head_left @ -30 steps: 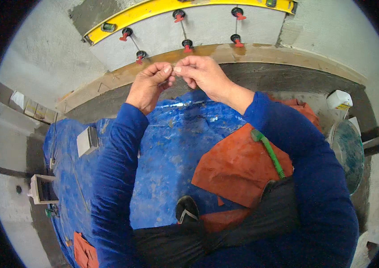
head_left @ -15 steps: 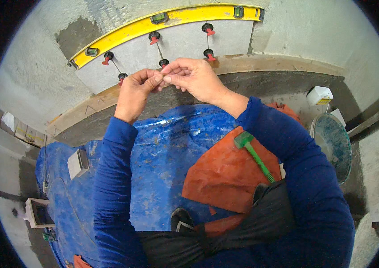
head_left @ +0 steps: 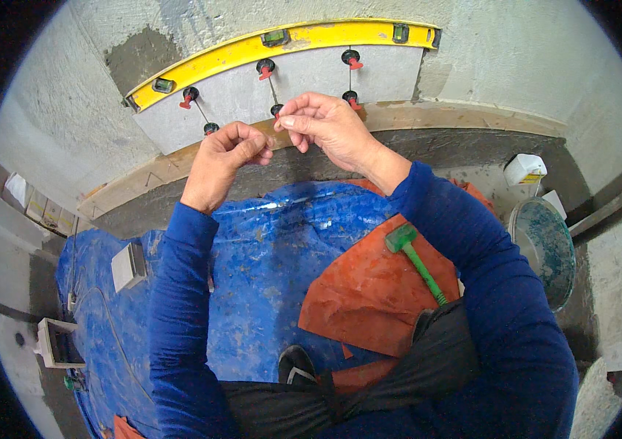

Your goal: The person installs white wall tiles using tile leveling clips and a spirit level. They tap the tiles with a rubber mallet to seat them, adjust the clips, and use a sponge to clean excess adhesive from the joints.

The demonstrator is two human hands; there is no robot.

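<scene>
Our left hand point(head_left: 220, 156) has thumb and forefinger pressed together; our right hand point(head_left: 333, 130) curls into a similar pinch just beside it, apart from it. Whether either pinches something tiny, we cannot tell. Just beyond the grip stand round black knobs with red T-shaped handles point(head_left: 265, 69), and farther beyond, a long yellow metal spirit level point(head_left: 340, 34). For such fine fingertip work, we would do best to steady both wrists, pinch lightly and avoid knocking the nearest knobs.

Lower middle clip point(head_left: 276, 110) partly behind fingers point(head_left: 305, 104)
</scene>
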